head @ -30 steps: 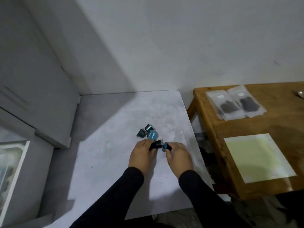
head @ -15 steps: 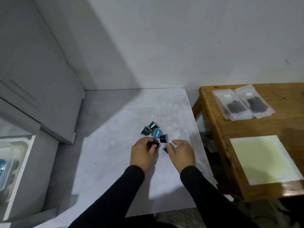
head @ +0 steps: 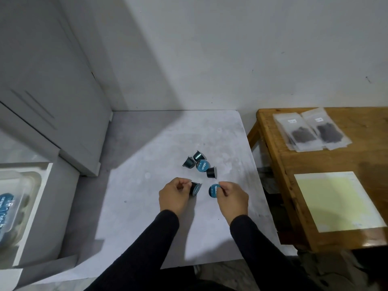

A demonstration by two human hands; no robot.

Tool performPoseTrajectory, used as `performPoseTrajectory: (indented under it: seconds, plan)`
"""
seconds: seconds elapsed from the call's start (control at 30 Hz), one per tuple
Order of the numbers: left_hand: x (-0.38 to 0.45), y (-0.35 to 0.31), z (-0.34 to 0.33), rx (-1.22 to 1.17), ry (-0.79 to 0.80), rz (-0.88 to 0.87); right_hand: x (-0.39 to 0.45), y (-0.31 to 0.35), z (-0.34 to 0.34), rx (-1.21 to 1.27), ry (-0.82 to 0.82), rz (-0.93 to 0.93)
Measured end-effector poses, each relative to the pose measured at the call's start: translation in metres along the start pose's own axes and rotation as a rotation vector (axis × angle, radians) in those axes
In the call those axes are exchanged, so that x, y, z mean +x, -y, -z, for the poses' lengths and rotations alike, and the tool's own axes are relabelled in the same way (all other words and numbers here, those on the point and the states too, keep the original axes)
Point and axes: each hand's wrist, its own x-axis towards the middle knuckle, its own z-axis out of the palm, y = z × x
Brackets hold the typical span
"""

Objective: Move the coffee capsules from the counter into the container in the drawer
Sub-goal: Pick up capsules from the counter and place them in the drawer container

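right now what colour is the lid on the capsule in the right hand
Blue with pale lettering, on the capsule pinched by the right hand; seen in the head view.

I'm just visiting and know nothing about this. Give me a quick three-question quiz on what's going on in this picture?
1. True or false: the left hand and the right hand each hold one capsule.
2. How many capsules lie loose on the counter?
3. The container in the drawer sits: A) at the left, B) on the wooden table.

Key: 1 true; 2 four; 3 A.
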Motion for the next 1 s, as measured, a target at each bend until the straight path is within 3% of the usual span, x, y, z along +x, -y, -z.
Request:
performPoseTrajectory:
  seconds: [0.23, 0.33, 0.43, 0.6, 0.77, 0.87, 1.0]
  plan:
    - [-0.018, 0.000, 0.000, 0.250, -0.003, -0.259, -0.016, -0.006, 0.004, 0.081, -0.012, -0.083]
    - [-0.019, 0.004, -0.004, 0.307, -0.005, -0.291, -0.018, -0.007, 0.006, 0.092, -0.007, -0.074]
    - [-0.017, 0.001, -0.002, 0.215, 0.007, -0.265, -0.017, -0.007, 0.007, 0.141, 0.012, -0.069]
    - [-0.024, -0.007, 0.006, -0.122, -0.017, -0.058, -0.018, -0.004, 0.006, 0.318, 0.055, -0.124]
    - [-0.032, -0.005, 0.015, -0.230, -0.051, -0.049, -0.019, -0.001, 0.006, 0.445, 0.072, -0.192]
    - [-0.034, -0.006, 0.021, -0.266, -0.084, -0.062, -0.020, 0.010, 0.007, 0.471, 0.057, -0.137]
    - [-0.040, -0.012, 0.035, -0.401, -0.149, -0.071, -0.025, 0.032, 0.012, 0.687, 0.041, -0.111]
